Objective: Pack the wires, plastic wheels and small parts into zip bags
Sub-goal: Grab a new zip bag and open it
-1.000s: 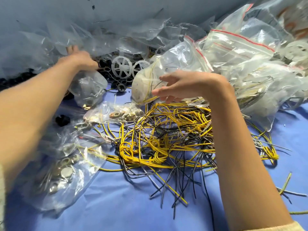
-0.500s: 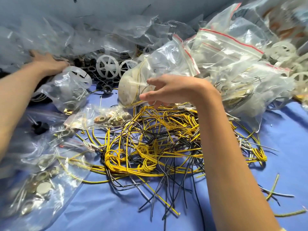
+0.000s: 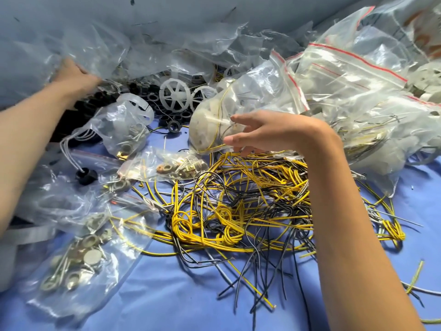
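A tangle of yellow and black wires [image 3: 238, 211] lies on the blue cloth [image 3: 179, 302] in the middle. My right hand [image 3: 269, 132] hovers just above its far edge, fingers spread and holding nothing, beside a filled bag of white parts [image 3: 210, 120]. My left hand [image 3: 75, 76] reaches far left into a heap of clear plastic bags [image 3: 95, 44] and grips the film; its fingers are mostly hidden. White plastic wheels [image 3: 175, 94] and black rings [image 3: 167, 115] lie loose at the back. Small metal parts sit in bags [image 3: 167, 166] nearby.
Filled zip bags with red strips [image 3: 346, 68] are piled at the right back. More bags of round metal parts [image 3: 78, 259] lie at the front left, and a knotted one [image 3: 124, 130] sits behind. Loose wire ends [image 3: 415, 278] trail at the right.
My left hand has moved from the knotted bag leftward into the clear plastic heap. My right hand stays over the wires with its fingers spread wider.
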`<act>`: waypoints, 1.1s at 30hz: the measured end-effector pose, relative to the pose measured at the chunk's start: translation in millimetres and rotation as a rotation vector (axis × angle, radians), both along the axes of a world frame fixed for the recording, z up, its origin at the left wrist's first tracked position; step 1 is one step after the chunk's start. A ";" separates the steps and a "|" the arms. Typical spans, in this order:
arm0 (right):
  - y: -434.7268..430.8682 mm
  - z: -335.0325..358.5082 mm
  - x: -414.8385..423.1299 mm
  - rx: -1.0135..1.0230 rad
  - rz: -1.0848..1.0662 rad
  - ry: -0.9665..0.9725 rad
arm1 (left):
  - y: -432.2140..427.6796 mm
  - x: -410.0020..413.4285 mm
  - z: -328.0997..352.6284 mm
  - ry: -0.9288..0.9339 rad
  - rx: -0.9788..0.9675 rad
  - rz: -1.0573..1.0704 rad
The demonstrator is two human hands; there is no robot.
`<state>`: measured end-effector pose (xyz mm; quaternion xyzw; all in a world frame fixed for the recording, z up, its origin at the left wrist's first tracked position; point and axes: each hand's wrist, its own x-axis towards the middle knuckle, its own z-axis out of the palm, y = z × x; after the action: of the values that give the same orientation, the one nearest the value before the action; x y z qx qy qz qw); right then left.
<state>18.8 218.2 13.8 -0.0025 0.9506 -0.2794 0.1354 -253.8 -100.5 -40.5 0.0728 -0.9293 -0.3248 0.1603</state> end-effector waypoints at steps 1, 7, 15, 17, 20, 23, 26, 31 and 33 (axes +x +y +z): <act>0.7 -0.3 0.6 0.009 0.001 0.001 | -4.0 -2.8 2.5 0.024 0.068 0.053; 4.1 -2.6 1.8 0.030 -0.009 -0.002 | -23.4 -12.0 -6.0 -0.190 -0.274 -0.086; 4.5 -2.3 0.3 -0.009 -0.002 -0.014 | -7.7 15.8 -2.9 0.029 -0.406 -0.114; 4.6 -2.4 0.9 -0.010 0.002 -0.016 | -2.2 24.7 -2.3 0.101 -0.355 -0.087; 3.5 -1.3 0.4 -0.010 0.006 -0.019 | 5.1 32.2 -2.1 0.119 -0.289 -0.099; 2.1 0.2 1.2 -0.018 0.012 -0.016 | 10.4 29.2 -1.2 0.061 -0.291 -0.156; 2.4 -1.2 1.8 -0.001 0.008 -0.014 | 17.7 21.3 0.7 0.058 -0.159 -0.065; 8.3 -4.9 0.3 -0.022 0.007 -0.021 | 34.7 7.0 4.4 -0.008 0.015 0.063; 11.3 -6.0 0.6 -0.009 0.003 -0.011 | 42.0 1.3 10.1 -0.072 0.138 0.075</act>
<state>19.4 229.5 7.7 -0.0033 0.9486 -0.2834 0.1408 -252.5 -58.5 -30.4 0.1303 -0.9065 -0.3789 0.1334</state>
